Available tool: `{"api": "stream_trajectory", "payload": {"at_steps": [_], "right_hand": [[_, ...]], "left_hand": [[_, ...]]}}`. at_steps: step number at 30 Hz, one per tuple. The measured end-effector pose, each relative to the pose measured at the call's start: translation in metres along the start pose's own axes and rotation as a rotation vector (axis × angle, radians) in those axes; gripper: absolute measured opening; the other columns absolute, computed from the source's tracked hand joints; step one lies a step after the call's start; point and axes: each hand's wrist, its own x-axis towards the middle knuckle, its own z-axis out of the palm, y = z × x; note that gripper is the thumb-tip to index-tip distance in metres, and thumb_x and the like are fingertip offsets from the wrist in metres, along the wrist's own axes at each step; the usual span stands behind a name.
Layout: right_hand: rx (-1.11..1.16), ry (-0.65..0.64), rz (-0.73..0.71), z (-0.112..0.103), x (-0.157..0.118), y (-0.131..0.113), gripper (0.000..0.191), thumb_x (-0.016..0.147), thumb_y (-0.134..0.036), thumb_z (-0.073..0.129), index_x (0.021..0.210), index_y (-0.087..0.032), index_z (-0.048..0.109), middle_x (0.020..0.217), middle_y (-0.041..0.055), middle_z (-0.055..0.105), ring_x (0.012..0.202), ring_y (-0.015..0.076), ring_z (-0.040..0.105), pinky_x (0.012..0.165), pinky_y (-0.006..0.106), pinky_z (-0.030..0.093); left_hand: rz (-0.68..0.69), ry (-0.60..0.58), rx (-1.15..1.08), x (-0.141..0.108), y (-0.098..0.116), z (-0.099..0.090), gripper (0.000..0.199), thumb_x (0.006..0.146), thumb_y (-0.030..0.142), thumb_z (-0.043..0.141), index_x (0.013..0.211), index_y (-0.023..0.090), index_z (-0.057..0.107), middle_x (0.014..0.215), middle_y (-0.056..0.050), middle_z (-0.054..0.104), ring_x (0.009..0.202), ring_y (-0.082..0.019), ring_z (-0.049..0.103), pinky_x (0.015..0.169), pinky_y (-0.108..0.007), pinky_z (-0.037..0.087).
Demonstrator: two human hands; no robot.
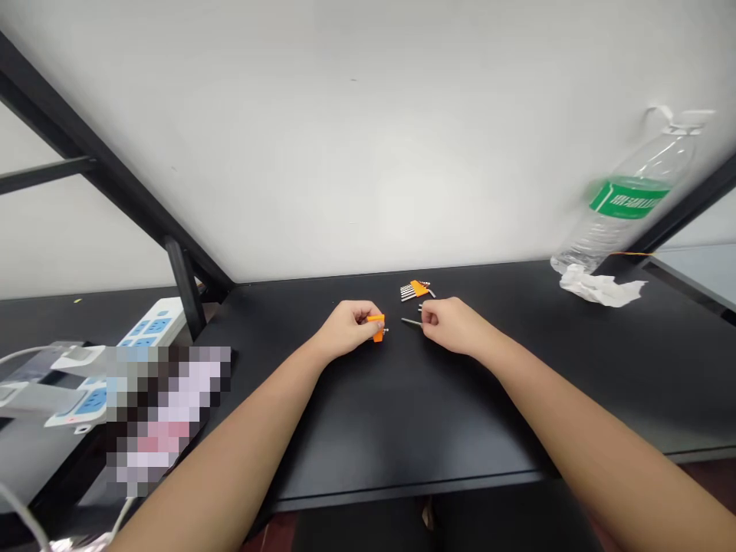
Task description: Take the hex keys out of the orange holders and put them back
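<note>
My left hand [350, 328] is closed on an orange plastic hex key holder [376, 328] at the middle of the black table. Small metal ends stick out from the holder's right side. Just to the right, my right hand [451, 325] is closed in a pinch low over the table. A grey hex key [411, 321] points left from its fingertips, and short metal ends show above them. Part of what the right fingers hold is hidden. Behind both hands lies an orange holder with several metal hex keys [418, 290] fanned out.
The black table [356, 429] meets a white wall at the back. A clear plastic bottle with a green label [629, 198] leans at the right, crumpled white tissue [601, 288] in front of it. At the left are a power strip [146, 326], cables and a black metal frame [184, 287].
</note>
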Motion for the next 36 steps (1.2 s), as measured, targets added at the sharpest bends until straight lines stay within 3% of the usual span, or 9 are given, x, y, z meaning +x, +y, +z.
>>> {"api": "stream_trajectory", "payload": {"at_steps": [4, 7, 13, 17, 21, 24, 28, 32, 36], "right_hand": [[-0.283, 0.1, 0.034, -0.006, -0.001, 0.003, 0.007, 0.086, -0.027, 0.063, 0.085, -0.02, 0.062, 0.097, 0.0103, 0.062, 0.08, 0.0215, 0.058, 0.06, 0.03, 0.035], [-0.345, 0.11, 0.093, -0.008, 0.0, 0.006, 0.027, 0.09, -0.042, 0.062, 0.106, -0.02, 0.063, 0.112, 0.0136, 0.058, 0.099, 0.0288, 0.057, 0.064, 0.031, 0.038], [-0.329, -0.002, 0.062, -0.007, 0.006, 0.018, 0.024, 0.087, -0.008, 0.051, 0.105, -0.019, 0.063, 0.111, 0.0119, 0.059, 0.097, 0.025, 0.055, 0.077, 0.032, 0.044], [-0.266, 0.084, -0.032, -0.005, 0.004, 0.013, 0.024, 0.086, -0.006, 0.052, 0.101, -0.019, 0.064, 0.111, 0.011, 0.061, 0.098, 0.0246, 0.055, 0.082, 0.033, 0.045], [0.068, 0.157, -0.219, 0.003, -0.001, -0.009, 0.008, 0.093, -0.02, 0.056, 0.089, -0.02, 0.063, 0.092, 0.0046, 0.065, 0.085, 0.0185, 0.061, 0.079, 0.032, 0.047], [0.455, 0.006, -0.114, 0.016, -0.003, -0.025, 0.018, 0.098, -0.035, 0.056, 0.089, -0.02, 0.061, 0.08, 0.0009, 0.065, 0.069, 0.0149, 0.063, 0.065, 0.029, 0.05], [0.89, -0.181, 0.072, 0.029, -0.001, -0.033, 0.014, 0.097, -0.031, 0.058, 0.092, -0.018, 0.058, 0.085, 0.0036, 0.069, 0.064, 0.0147, 0.068, 0.058, 0.028, 0.056], [1.081, -0.235, 0.151, 0.03, -0.001, -0.034, 0.012, 0.097, -0.026, 0.06, 0.091, -0.016, 0.057, 0.085, 0.0062, 0.07, 0.064, 0.0151, 0.07, 0.059, 0.027, 0.06], [1.089, -0.218, 0.168, 0.027, -0.002, -0.036, 0.006, 0.094, -0.018, 0.06, 0.089, -0.016, 0.057, 0.082, 0.0058, 0.07, 0.062, 0.0158, 0.071, 0.058, 0.027, 0.061]], "left_hand": [[-0.004, 0.001, 0.011, 0.001, -0.002, 0.0, 0.013, 0.082, 0.029, 0.068, 0.076, 0.017, 0.066, 0.075, -0.004, 0.073, 0.07, -0.016, 0.065, 0.068, -0.027, 0.048], [-0.004, -0.006, 0.009, 0.002, -0.001, 0.001, 0.014, 0.082, 0.029, 0.068, 0.076, 0.017, 0.066, 0.074, -0.003, 0.073, 0.07, -0.016, 0.065, 0.068, -0.027, 0.048], [0.013, 0.007, 0.034, 0.001, -0.003, 0.002, 0.018, 0.085, 0.034, 0.068, 0.079, 0.017, 0.068, 0.079, -0.005, 0.074, 0.073, -0.017, 0.066, 0.068, -0.028, 0.049], [0.075, 0.049, 0.092, 0.0, -0.001, 0.005, 0.017, 0.085, 0.033, 0.067, 0.08, 0.017, 0.071, 0.08, -0.005, 0.075, 0.072, -0.017, 0.065, 0.067, -0.027, 0.049], [0.199, 0.176, 0.198, -0.003, 0.004, 0.012, 0.015, 0.084, 0.028, 0.066, 0.077, 0.017, 0.072, 0.075, -0.003, 0.073, 0.063, -0.013, 0.06, 0.061, -0.025, 0.046], [0.281, 0.211, 0.255, -0.004, 0.005, 0.016, 0.014, 0.084, 0.026, 0.065, 0.077, 0.017, 0.073, 0.072, -0.001, 0.072, 0.059, -0.011, 0.056, 0.058, -0.023, 0.043], [0.303, 0.239, 0.272, -0.003, 0.002, 0.017, 0.014, 0.085, 0.026, 0.065, 0.078, 0.016, 0.072, 0.068, 0.0, 0.069, 0.058, -0.01, 0.054, 0.057, -0.022, 0.043], [0.282, 0.265, 0.228, -0.002, 0.001, 0.018, 0.015, 0.086, 0.028, 0.064, 0.078, 0.016, 0.071, 0.069, 0.0, 0.069, 0.059, -0.011, 0.055, 0.057, -0.022, 0.043], [0.277, 0.246, 0.22, -0.002, 0.002, 0.021, 0.014, 0.085, 0.026, 0.065, 0.078, 0.016, 0.071, 0.069, 0.0, 0.07, 0.058, -0.01, 0.055, 0.056, -0.022, 0.043]]}}
